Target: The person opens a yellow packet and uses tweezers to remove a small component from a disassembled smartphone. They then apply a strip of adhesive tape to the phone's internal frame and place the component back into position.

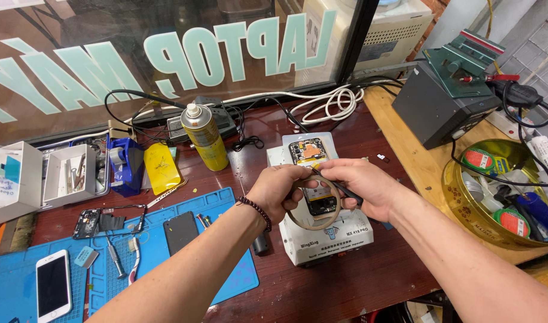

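At far left of table (345, 281): white box (70, 170) open, small metal tools inside; white phone (52, 286) flat on blue mat (226, 206). Spray can (204, 136) upright behind. Centre: left hand (277, 192) closed on tape ring (313, 203), held directly above opened phone (313, 176) on white machine (330, 236). Right hand (360, 188) touches ring from right, pinching dark thin tool (339, 188), long axis slanting down-right. Both hands equally near phone. Far right: gold bowl (465, 206) holds tape rolls, cables
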The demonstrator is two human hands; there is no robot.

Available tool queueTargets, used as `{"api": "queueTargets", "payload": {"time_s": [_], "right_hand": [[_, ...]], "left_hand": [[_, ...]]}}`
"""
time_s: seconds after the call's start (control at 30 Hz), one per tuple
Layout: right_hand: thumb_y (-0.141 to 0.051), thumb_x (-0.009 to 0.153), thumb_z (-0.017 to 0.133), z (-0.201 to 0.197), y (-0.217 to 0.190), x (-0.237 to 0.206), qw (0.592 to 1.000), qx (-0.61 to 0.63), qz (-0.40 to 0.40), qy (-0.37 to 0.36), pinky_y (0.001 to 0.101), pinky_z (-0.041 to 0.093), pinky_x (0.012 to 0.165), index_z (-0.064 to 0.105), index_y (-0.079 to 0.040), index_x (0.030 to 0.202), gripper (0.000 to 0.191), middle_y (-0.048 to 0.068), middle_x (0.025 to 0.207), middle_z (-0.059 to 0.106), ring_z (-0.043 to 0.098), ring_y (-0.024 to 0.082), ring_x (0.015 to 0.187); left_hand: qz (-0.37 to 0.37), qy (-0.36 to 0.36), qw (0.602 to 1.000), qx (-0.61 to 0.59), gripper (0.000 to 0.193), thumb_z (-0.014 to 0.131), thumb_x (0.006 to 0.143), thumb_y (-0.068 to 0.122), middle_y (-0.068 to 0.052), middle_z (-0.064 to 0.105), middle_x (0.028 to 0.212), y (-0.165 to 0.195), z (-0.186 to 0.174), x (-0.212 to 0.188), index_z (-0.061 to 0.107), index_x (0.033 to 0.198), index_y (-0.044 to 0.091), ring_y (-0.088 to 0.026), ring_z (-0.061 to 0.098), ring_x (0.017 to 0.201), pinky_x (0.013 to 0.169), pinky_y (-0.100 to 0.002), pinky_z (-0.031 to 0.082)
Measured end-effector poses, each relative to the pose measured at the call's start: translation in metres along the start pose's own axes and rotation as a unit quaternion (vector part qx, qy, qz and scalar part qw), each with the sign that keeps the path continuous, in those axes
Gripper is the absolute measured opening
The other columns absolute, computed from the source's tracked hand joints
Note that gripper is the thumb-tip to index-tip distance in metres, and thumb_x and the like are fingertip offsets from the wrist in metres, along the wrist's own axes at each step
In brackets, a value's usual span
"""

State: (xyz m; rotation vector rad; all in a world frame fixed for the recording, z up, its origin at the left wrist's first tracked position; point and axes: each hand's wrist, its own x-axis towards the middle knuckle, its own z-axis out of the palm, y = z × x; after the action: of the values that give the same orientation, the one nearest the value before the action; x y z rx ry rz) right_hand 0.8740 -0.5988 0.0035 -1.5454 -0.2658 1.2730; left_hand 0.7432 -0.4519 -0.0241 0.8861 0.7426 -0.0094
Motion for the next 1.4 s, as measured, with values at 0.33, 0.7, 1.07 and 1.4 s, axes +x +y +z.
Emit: {"api": "queueTargets", "payload": {"time_s": [0.33, 0.7, 1.07, 1.4], "right_hand": [[-0.018, 0.097, 0.060, 0.002, 0.004, 0.000, 1.000, 0.006, -0.005, -0.006, 0.0188, 0.028, 0.038, 0.066, -0.007, 0.112, 0.019, 0.002, 0.087, 0.070, 0.053, 0.001, 0.058], [-0.019, 0.094, 0.065, 0.004, 0.008, 0.000, 1.000, 0.000, -0.003, 0.027, 0.0187, 0.028, 0.040, 0.071, -0.006, 0.115, 0.026, 0.000, 0.084, 0.067, 0.050, 0.002, 0.059], [-0.021, 0.096, 0.060, 0.006, 0.002, -0.003, 0.999, 0.000, 0.013, 0.034, 0.0196, 0.026, 0.039, 0.070, -0.007, 0.111, 0.023, 0.002, 0.084, 0.068, 0.052, 0.003, 0.060], [-0.019, 0.096, 0.059, 0.022, -0.011, 0.006, 0.991, 0.125, 0.026, -0.034, 0.0198, 0.031, 0.043, 0.063, -0.010, 0.113, 0.019, 0.001, 0.090, 0.059, 0.047, 0.006, 0.063]], "left_hand": [[0.003, 0.006, 1.000, 0.020, 0.012, 0.063, 0.092, 0.011, -0.007, 0.073, 0.077, -0.004, 0.005, 0.001, 0.070, 0.096, 0.003, -0.009, 0.046, 0.047, 0.039, -0.023, 0.029], [-0.001, 0.012, 1.000, 0.020, 0.009, 0.064, 0.091, 0.010, -0.008, 0.074, 0.078, -0.008, 0.003, 0.008, 0.069, 0.092, 0.003, -0.009, 0.046, 0.047, 0.039, -0.024, 0.029], [-0.002, -0.053, 0.999, -0.003, 0.014, 0.064, 0.096, 0.017, -0.004, 0.071, 0.083, -0.010, -0.010, 0.008, 0.069, 0.102, 0.005, -0.008, 0.049, 0.056, 0.046, -0.022, 0.036], [-0.060, 0.019, 0.987, -0.150, 0.022, 0.060, 0.094, 0.026, -0.003, 0.067, 0.082, 0.027, -0.093, -0.059, 0.067, 0.108, 0.010, -0.013, 0.056, 0.066, 0.055, -0.025, 0.041]]}}
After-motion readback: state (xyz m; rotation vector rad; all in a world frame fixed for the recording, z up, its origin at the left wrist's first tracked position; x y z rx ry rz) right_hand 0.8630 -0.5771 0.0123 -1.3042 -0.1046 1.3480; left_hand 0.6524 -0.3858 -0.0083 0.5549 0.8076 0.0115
